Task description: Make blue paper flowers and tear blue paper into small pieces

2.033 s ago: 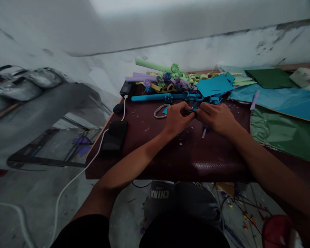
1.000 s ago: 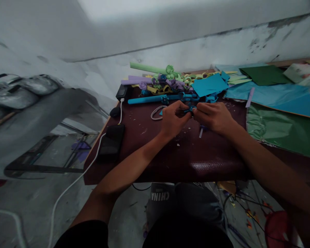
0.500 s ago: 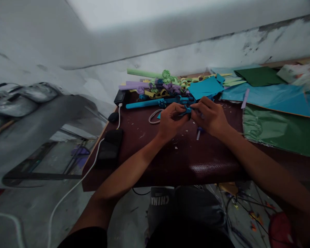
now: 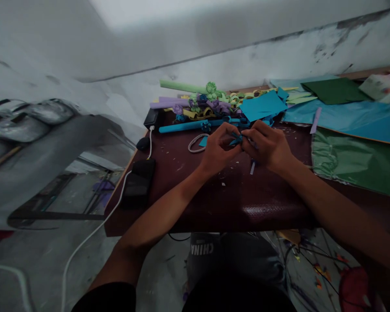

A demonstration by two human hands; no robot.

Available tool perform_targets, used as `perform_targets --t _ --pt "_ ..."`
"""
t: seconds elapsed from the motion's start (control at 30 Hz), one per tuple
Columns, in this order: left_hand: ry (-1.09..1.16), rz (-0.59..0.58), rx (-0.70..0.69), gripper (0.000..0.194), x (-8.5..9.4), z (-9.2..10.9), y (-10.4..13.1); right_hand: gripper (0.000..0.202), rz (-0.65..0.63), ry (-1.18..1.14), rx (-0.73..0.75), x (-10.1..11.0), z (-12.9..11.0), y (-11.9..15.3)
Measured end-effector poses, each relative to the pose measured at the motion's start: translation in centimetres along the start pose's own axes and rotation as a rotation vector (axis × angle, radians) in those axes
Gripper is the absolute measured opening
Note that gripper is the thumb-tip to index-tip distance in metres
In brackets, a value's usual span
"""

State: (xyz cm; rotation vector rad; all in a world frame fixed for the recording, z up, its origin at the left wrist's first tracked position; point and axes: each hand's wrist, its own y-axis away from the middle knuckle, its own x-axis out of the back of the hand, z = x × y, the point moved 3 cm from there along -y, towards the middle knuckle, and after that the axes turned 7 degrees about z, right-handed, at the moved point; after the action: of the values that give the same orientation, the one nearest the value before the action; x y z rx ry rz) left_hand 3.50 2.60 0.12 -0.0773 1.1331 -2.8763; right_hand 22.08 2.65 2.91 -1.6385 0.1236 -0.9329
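Observation:
Between my two hands, a small folded piece of blue paper is held above the dark red table. My left hand pinches its left part with thumb and fingers. From the other side, the fingertips of my right hand are closed on the same paper; the fingers partly cover it. Just behind lie a rolled blue paper tube and a dark blue paper rosette. A pale looped cord rests left of my left hand, around a scrap of blue paper.
Purple paper rolls, a light green roll and blue sheets crowd the table's back. Green paper in clear wrapping covers the right side. A black box and white cable are at the left edge.
Both hands stay together and the fingers have shifted slightly on the blue paper, whose loose ends now show differently. The view has moved a little.

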Motion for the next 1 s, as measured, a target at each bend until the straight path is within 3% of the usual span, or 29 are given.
perform_targets --t 0.17,0.5,0.73,0.9,1.0 --pt "-0.008 -0.030 0.077 0.028 0.3 0.0 -0.2 0.020 -0.047 -0.053 -0.031 0.2 -0.2 -0.3" --pt "-0.018 -0.045 0.044 0.021 0.4 -0.1 -0.4 0.017 0.040 -0.085 -0.123 0.7 -1.0 -0.7" --pt "-0.018 -0.064 0.066 0.022 0.4 0.1 -0.5 0.017 0.032 -0.095 -0.192 0.5 -1.0 -0.7" --pt "0.018 -0.072 0.108 0.020 0.6 -0.2 -0.6 0.017 -0.066 -0.249 -0.096 0.9 -0.2 -1.0" --pt "0.007 -0.021 0.108 0.037 0.9 -0.5 -0.6 0.021 -0.086 -0.283 -0.072 1.3 0.4 -1.3"
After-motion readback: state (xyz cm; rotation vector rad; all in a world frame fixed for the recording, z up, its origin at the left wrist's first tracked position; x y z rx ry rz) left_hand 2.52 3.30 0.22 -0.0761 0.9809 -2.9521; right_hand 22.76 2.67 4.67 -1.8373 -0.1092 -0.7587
